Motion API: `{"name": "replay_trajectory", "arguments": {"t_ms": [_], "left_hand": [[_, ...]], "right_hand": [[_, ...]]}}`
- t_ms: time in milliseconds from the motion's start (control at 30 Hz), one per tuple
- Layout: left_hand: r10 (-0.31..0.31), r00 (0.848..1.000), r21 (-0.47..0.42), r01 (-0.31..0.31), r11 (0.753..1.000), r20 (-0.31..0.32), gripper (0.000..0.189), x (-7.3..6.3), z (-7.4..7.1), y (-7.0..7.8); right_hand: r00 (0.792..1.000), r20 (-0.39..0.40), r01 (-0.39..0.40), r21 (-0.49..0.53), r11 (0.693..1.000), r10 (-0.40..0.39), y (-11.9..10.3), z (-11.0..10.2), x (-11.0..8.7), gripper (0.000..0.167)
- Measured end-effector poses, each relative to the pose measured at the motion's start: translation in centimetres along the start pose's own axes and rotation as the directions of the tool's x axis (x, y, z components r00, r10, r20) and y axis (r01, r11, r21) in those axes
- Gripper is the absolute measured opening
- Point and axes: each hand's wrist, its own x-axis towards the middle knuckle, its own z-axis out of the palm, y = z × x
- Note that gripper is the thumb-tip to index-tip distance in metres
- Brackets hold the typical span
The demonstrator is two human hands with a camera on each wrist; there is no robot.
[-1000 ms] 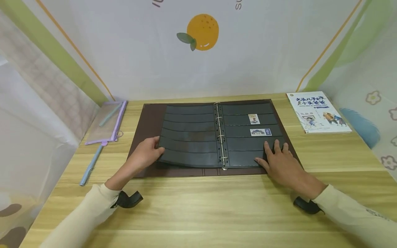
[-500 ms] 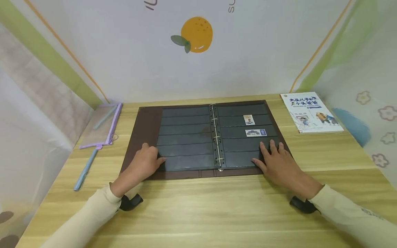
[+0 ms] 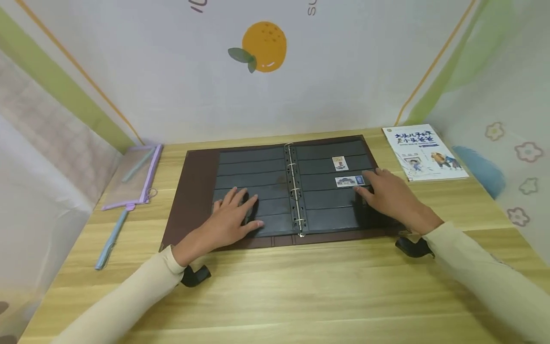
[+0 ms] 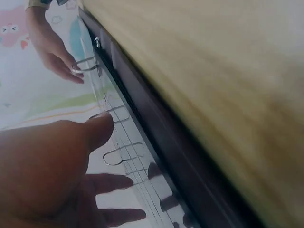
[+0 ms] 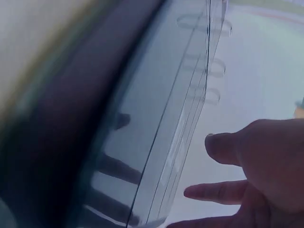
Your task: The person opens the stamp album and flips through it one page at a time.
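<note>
A brown ring-binder stamp album lies spread on the table with black pocket pages on either side of its metal rings. My left hand is over the lower part of the left page, fingers spread and holding nothing. On the right page are two stamps, a small upright one and a wider one below it. My right hand reaches over that page, thumb and forefinger at the wide stamp's right end. In the right wrist view its thumb and fingers are extended, mirrored in the glossy page.
A picture book lies at the back right of the wooden table. To the left are a mesh zip pouch with purple edging and a slim blue-grey object below it. A printed curtain stands behind.
The left hand has let go of the left page, now lying flat, and moved right over it. My right hand has moved up from the page's lower part to the wide stamp.
</note>
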Motion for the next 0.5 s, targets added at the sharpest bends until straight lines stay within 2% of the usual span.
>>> {"name": "replay_trajectory", "arguments": {"t_ms": [167, 233, 367, 500], "left_hand": [[0.011, 0.996, -0.022, -0.009, 1.000, 0.091, 0.076, 0.9, 0.1, 0.0], [0.012, 0.993, -0.016, -0.010, 1.000, 0.120, 0.077, 1.0, 0.0, 0.0], [0.028, 0.990, -0.007, -0.027, 1.000, 0.138, 0.076, 1.1, -0.2, 0.0], [0.032, 0.989, -0.009, -0.031, 0.999, 0.142, 0.076, 1.3, -0.1, 0.1]], "right_hand": [[0.992, 0.101, -0.085, 0.141, 0.986, 0.071, 1.1, -0.1, 1.0, 0.054], [0.990, 0.108, -0.114, 0.181, 0.977, 0.096, 1.2, 0.0, 1.0, 0.055], [0.991, 0.010, -0.133, 0.234, 0.963, 0.135, 1.2, 0.0, 1.1, 0.049], [0.979, -0.070, -0.161, 0.298, 0.941, 0.190, 1.6, -0.3, 1.3, 0.050]]}}
